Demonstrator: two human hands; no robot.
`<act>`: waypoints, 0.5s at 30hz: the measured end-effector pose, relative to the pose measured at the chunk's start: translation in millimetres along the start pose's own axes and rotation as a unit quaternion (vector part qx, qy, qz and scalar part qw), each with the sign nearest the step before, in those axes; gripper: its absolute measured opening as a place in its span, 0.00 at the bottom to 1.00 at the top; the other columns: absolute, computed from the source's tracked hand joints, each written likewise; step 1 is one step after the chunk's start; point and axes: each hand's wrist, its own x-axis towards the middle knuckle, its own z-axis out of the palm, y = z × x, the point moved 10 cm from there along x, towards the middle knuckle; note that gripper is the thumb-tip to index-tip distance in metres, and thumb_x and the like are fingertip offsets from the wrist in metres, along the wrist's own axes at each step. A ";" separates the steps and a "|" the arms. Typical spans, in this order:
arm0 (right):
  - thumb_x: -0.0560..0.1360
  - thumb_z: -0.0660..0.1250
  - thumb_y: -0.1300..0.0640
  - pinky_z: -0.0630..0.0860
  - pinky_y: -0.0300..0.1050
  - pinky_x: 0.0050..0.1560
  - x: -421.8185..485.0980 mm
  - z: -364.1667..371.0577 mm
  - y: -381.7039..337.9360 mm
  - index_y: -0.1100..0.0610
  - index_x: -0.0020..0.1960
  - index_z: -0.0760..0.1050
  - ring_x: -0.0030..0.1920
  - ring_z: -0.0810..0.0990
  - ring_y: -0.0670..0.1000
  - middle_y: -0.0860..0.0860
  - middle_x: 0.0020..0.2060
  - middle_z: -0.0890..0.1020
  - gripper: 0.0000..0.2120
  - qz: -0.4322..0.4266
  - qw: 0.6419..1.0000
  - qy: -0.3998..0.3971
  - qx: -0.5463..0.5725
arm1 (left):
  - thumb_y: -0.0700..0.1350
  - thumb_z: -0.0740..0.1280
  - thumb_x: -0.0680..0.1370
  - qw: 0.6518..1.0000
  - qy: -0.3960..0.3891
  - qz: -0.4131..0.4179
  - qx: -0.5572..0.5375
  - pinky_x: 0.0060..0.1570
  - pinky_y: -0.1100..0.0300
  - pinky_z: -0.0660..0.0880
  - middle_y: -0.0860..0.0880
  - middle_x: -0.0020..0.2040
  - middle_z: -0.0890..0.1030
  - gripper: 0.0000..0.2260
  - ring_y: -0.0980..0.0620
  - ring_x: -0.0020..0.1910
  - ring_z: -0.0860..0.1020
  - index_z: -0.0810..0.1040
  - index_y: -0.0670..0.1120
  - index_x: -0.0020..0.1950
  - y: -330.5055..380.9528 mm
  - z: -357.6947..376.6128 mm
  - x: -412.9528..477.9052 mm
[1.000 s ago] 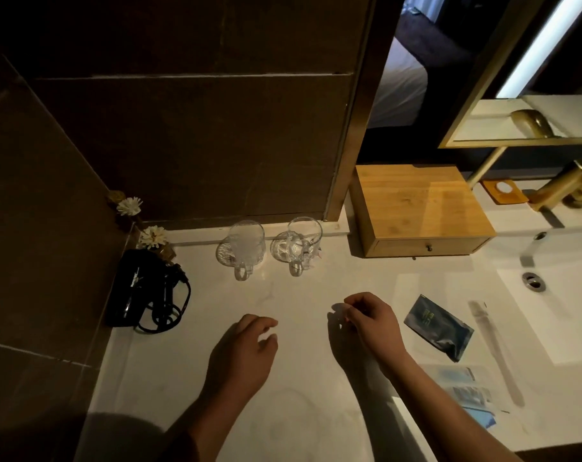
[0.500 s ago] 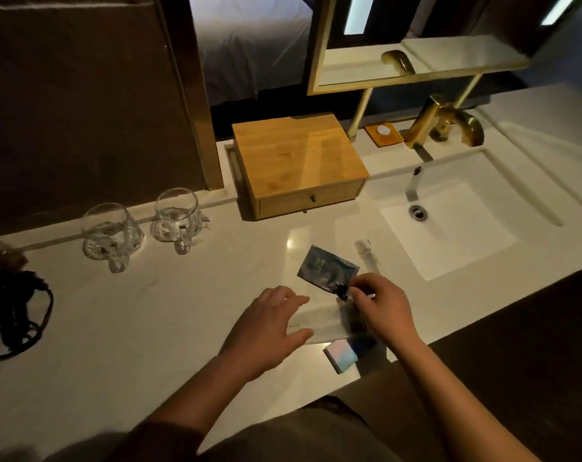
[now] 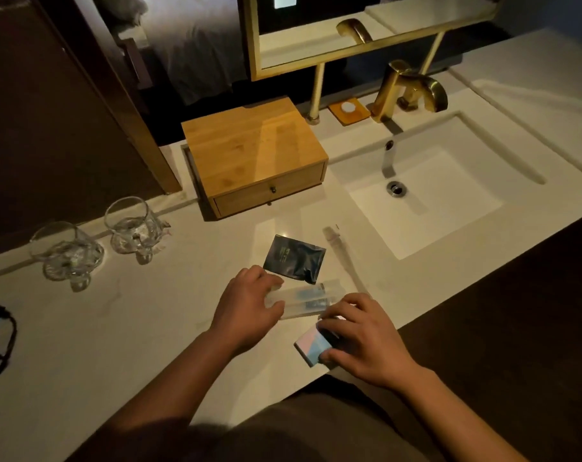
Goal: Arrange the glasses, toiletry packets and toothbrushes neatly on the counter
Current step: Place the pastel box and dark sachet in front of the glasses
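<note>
Dim bathroom counter (image 3: 83,328), front edge: my left hand (image 3: 246,311) pins the clear wrapped toothbrushes (image 3: 302,300), my right hand (image 3: 359,338) pinches a small pastel packet (image 3: 311,348); both likely light, slippery, best gripped by edges.

I'm at a hotel bathroom vanity: sink (image 3: 426,208) and gold faucet (image 3: 402,91) beyond my right hand (image 3: 362,335), bed (image 3: 189,45) behind (guest toiletries too).

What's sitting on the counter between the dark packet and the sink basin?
In the head view, a clear-wrapped toothbrush lies diagonally on the white counter between the dark packet and the sink basin. Nothing else sits there.
</note>
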 end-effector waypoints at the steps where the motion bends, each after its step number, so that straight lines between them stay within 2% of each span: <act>1: 0.70 0.68 0.35 0.69 0.42 0.55 -0.7 3.7 0.8 0.43 0.62 0.77 0.60 0.71 0.49 0.41 0.60 0.79 0.23 -0.001 1.000 -0.009 -0.011 | 0.54 0.69 0.74 1.000 0.016 0.007 0.002 0.54 0.56 0.80 0.56 0.57 0.72 0.20 0.55 0.55 0.72 0.73 0.57 0.66 3.2 -4.6 5.4; 4: 0.69 0.68 0.36 0.66 0.42 0.56 -1.8 12.2 6.4 0.42 0.68 0.72 0.60 0.69 0.49 0.40 0.64 0.77 0.28 0.004 0.999 -0.033 -0.023 | 0.52 0.69 0.74 0.996 0.022 0.060 0.059 0.64 0.53 0.74 0.55 0.67 0.69 0.27 0.52 0.65 0.68 0.66 0.59 0.72 19.5 -8.6 30.9; 7: 0.70 0.68 0.36 0.73 0.44 0.56 -5.1 9.1 11.1 0.43 0.67 0.72 0.59 0.71 0.49 0.41 0.60 0.78 0.27 0.006 1.000 -0.020 -0.014 | 0.52 0.70 0.73 0.987 -0.062 0.110 0.102 0.72 0.48 0.65 0.51 0.77 0.64 0.33 0.48 0.75 0.60 0.62 0.58 0.76 32.2 2.7 58.7; 10: 0.72 0.69 0.36 0.78 0.47 0.50 -10.5 -6.9 14.4 0.47 0.65 0.75 0.55 0.75 0.50 0.44 0.57 0.81 0.25 0.012 0.999 0.041 0.024 | 0.52 0.71 0.71 0.976 -0.119 0.124 0.135 0.70 0.46 0.66 0.50 0.77 0.65 0.35 0.45 0.73 0.63 0.61 0.57 0.77 32.1 9.4 75.8; 12: 0.74 0.67 0.36 0.78 0.47 0.48 -14.2 -18.3 19.8 0.50 0.64 0.77 0.53 0.77 0.50 0.46 0.55 0.81 0.24 0.030 0.994 0.090 0.055 | 0.53 0.72 0.71 0.974 -0.121 0.128 0.142 0.67 0.47 0.68 0.50 0.76 0.67 0.36 0.45 0.70 0.65 0.61 0.57 0.77 31.9 7.9 80.9; 15: 0.72 0.66 0.37 0.77 0.44 0.49 -13.6 -29.0 35.3 0.51 0.63 0.78 0.53 0.76 0.49 0.48 0.54 0.82 0.25 0.104 0.984 0.124 0.075 | 0.55 0.72 0.71 0.974 -0.115 0.133 0.143 0.63 0.48 0.72 0.51 0.74 0.68 0.36 0.46 0.67 0.65 0.61 0.56 0.77 32.0 5.6 84.6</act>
